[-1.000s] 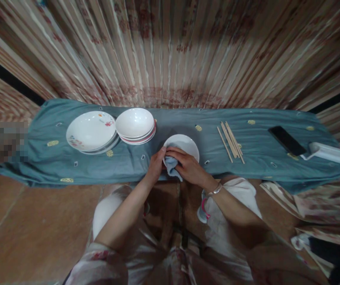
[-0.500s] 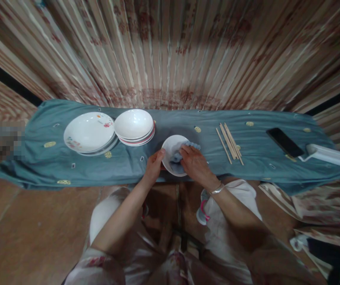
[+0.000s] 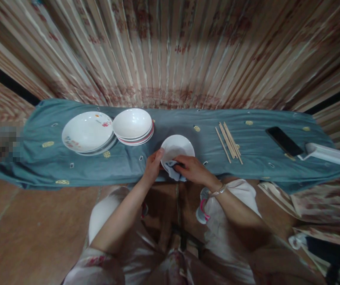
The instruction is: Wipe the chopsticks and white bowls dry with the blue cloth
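Note:
A white bowl (image 3: 178, 144) stands at the table's front edge, its inside facing up. My left hand (image 3: 153, 164) grips the bowl's left rim, thumb on top and the other fingers hidden beneath. In my right hand (image 3: 191, 168) is a bluish-grey cloth (image 3: 172, 169), pressed against the near inner side of the bowl; part of it drapes over the near rim. Left of the bowl is a stack of white bowls (image 3: 132, 122), some with red rims. Beside that stack lie white plates (image 3: 88, 130) with a floral pattern, piled up.
Several wooden chopsticks (image 3: 229, 142) lie right of the bowl. Farther right are a black phone (image 3: 284, 141) and a white lint-roller-like object (image 3: 328, 153). A green-blue cloth (image 3: 178, 118) covers the narrow table; pleated curtains (image 3: 170, 51) hang behind it.
My right hand has moved the cloth from the bowl's far right side to its near side. My left hand keeps its hold on the left rim.

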Available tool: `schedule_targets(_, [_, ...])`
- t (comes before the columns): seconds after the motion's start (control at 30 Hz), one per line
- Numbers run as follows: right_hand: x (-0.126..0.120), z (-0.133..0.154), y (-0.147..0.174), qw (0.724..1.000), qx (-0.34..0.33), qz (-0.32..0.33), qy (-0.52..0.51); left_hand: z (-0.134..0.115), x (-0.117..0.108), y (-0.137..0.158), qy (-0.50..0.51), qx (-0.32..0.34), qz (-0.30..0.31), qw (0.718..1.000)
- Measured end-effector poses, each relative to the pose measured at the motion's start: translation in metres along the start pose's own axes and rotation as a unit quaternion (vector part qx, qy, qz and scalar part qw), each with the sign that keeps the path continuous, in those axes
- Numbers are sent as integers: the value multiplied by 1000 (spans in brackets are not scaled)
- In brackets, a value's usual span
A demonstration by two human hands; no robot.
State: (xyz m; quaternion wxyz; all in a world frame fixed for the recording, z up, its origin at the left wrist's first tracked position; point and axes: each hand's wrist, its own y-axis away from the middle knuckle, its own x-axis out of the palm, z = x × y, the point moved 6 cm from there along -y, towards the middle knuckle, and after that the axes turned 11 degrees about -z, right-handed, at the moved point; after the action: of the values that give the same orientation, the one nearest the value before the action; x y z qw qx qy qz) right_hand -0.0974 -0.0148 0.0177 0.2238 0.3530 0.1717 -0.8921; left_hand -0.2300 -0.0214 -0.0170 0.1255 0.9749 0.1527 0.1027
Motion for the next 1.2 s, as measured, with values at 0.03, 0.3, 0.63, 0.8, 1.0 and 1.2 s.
schedule_targets(0.03, [0, 2, 0, 999, -7, -9, -33, 0, 0, 0, 1, 4, 1, 1000])
schedule_targets(0.3, [-1, 20, 0, 985, -100, -105, -90, 8, 1, -3, -4, 14, -8, 1000])
schedule_targets(0.63, [-13, 1, -4, 968, -70, -184, 157, 11, 4, -2, -3, -27, -4, 1000])
schedule_targets(0.8, [-21, -6, -4, 936, -31, -176, 302, 9, -2, -6, -4, -26, -21, 999])
schedule_targets(1.0, [-22, -3, -1, 927, -25, -113, 356, 6, -10, -13, 7, -22, -42, 999])
schedule_targets(1.2, [-12, -3, 3, 969, -26, -48, 241, 3, -9, -12, -9, -5, -44, 999])
